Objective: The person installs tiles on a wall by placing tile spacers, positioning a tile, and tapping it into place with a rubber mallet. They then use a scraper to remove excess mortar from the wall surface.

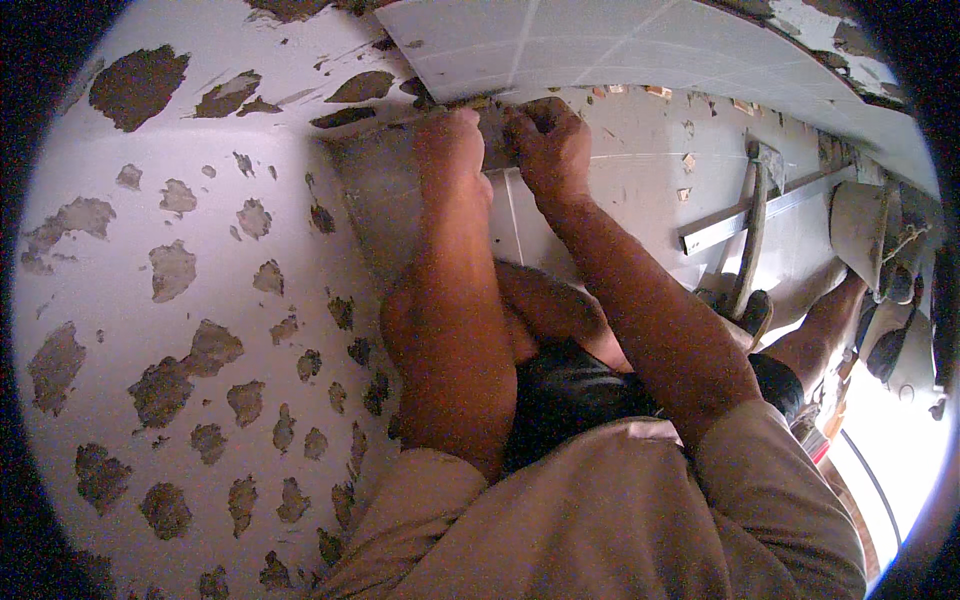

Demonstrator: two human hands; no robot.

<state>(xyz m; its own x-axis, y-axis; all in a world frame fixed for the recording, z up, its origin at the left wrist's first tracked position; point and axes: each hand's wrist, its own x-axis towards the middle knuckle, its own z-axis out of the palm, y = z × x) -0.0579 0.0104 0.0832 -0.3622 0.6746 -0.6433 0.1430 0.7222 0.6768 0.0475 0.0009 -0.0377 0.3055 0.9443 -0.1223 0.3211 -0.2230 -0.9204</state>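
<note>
Both arms reach forward to the foot of the tiled wall (pixel 590 45), close to the corner. My left hand (pixel 450 145) is closed in a fist at the wall's lower edge; whatever it grips is hidden. Beside it, a short gap away, my right hand (pixel 552 150) has its fingers curled and pressed together at the same edge. What is in them cannot be made out. A small yellowish bit shows along the edge between the hands. Pale floor tiles (pixel 525 225) lie under the hands.
A white wall (pixel 140 220) with many grey chipped patches stands at the left. On the right lie a long metal straightedge (pixel 715 232), a wooden-handled hammer (pixel 752 235) across it, and a grey bucket-like container (pixel 858 225). Small broken chips (pixel 688 162) dot the floor along the wall.
</note>
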